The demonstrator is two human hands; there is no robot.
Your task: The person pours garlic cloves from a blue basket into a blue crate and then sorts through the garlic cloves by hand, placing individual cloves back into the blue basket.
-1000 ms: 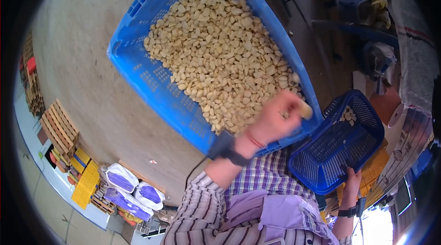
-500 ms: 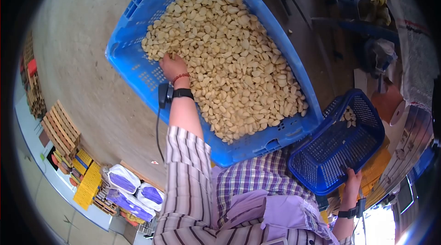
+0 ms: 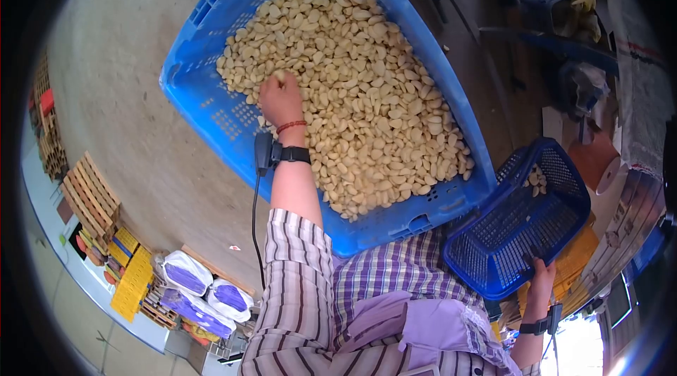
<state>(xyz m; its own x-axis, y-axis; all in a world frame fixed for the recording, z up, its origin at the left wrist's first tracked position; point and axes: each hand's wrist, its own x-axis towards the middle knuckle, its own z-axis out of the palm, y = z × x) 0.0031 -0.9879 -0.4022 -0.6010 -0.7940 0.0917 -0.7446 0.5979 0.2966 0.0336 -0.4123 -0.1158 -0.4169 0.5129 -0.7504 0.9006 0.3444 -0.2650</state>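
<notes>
A large blue crate [image 3: 469, 119] holds a heap of pale, cream-coloured pieces that look like peeled garlic cloves [image 3: 367, 94]. Over the left part of the heap is my left hand [image 3: 282, 100], its fingers curled and pinched together with a pale clove showing at the tips. My right hand [image 3: 541, 281] grips the near rim of a smaller dark blue basket [image 3: 518, 235], which is tilted beside the crate's right corner. Inside that basket, a few cloves [image 3: 537, 181] lie against the far side. The fingers of my right hand are partly hidden by the rim.
A black cable [image 3: 256, 235] hangs from the device on my left wrist. Wooden pallets [image 3: 90, 193], yellow crates [image 3: 132, 281] and white-and-purple sacks [image 3: 187, 272] stand at the lower left. To the right are an orange-brown round object [image 3: 596, 161] and a pale woven sack [image 3: 638, 87].
My left hand has shifted slightly right and lifted a little from the cloves, its fingers now closed at a pale clove. My right hand and the basket have stayed in place.
</notes>
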